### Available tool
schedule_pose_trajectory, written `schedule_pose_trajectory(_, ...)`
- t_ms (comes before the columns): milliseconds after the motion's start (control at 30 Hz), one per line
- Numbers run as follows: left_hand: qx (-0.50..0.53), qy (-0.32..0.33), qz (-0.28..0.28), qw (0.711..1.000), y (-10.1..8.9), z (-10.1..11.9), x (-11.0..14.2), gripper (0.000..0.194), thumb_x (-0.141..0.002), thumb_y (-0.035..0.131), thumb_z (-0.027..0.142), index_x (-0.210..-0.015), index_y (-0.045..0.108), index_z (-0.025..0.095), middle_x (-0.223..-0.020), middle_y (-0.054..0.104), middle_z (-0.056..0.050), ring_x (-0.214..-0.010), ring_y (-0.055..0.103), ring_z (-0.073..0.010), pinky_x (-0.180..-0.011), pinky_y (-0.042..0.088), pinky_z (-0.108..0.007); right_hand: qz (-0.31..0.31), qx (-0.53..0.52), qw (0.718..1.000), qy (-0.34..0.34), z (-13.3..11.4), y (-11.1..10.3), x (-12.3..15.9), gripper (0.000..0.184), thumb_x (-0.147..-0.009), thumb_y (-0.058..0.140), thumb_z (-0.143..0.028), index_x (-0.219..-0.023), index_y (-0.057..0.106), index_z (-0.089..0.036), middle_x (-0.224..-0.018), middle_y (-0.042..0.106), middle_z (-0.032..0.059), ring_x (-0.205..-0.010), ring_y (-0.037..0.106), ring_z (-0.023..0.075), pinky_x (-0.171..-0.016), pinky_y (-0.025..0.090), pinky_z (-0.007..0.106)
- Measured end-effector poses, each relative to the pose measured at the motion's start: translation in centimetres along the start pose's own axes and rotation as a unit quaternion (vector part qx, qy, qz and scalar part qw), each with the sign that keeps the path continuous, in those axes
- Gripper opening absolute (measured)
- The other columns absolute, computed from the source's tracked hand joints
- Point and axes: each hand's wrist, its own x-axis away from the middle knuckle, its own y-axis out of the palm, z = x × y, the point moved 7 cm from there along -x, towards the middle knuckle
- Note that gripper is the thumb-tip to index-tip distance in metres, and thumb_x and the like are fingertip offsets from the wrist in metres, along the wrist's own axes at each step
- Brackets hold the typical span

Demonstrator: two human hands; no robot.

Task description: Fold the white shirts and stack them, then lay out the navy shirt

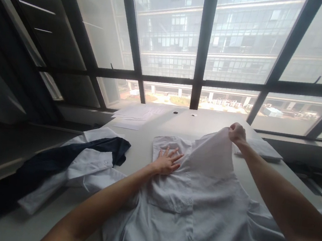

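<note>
A white button-up shirt (214, 211) lies spread over the table, its row of buttons running down the middle and its far end towards the window. My left hand (167, 162) rests flat on the cloth near that far end, fingers spread. With closed fingers my right hand (237, 133) grips a corner of the shirt's hem and holds it raised off the table, so the cloth stretches up in a slanted fold. The shirt's near part runs out of view at the bottom.
The white table (145, 144) stands against large framed windows (203, 42). Left of the shirt lie a dark garment (50, 162) and white garments (95, 163). Paper sheets (131, 116) are at the back left, and a folded white cloth (264, 150) is at the back right.
</note>
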Motion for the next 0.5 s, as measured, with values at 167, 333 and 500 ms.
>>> schedule_pose_trajectory(167,0.047,-0.086,0.116,0.988,-3.5,-1.1,-2.6,0.034,-0.101,0.050,0.035,-0.129,0.070,0.028,-0.141,0.062,-0.007,-0.131,0.054,-0.0278,-0.114,0.039,-0.044,0.005,0.031,0.999,-0.037,-2.3,1.2,1.3,0.035,-0.095,0.048,-0.017,-0.125,0.062,-0.006,-0.128,0.058,0.0246,-0.117,0.056,0.0312,-0.094,0.043,0.037)
schedule_pose_trajectory(333,0.040,-0.177,0.165,0.970,-5.9,-3.1,-7.3,0.032,-0.101,0.052,0.030,-0.123,0.070,0.016,-0.130,0.067,-0.016,-0.120,0.062,-0.0274,-0.107,0.043,-0.039,-0.065,0.045,0.985,-0.155,-6.7,5.2,5.6,0.029,-0.096,0.048,-0.019,-0.111,0.073,-0.018,-0.125,0.067,0.0137,-0.120,0.056,0.0264,-0.097,0.042,0.032)
schedule_pose_trajectory(500,0.035,-0.221,0.165,0.961,-5.5,-4.4,-9.7,0.034,-0.097,0.061,0.038,-0.115,0.070,0.010,-0.121,0.069,-0.021,-0.117,0.062,-0.0336,-0.103,0.042,-0.049,-0.151,0.075,0.967,-0.189,-7.9,8.8,7.8,0.026,-0.096,0.054,-0.031,-0.091,0.077,-0.019,-0.099,0.076,0.0128,-0.093,0.069,0.0245,-0.080,0.046,0.031)
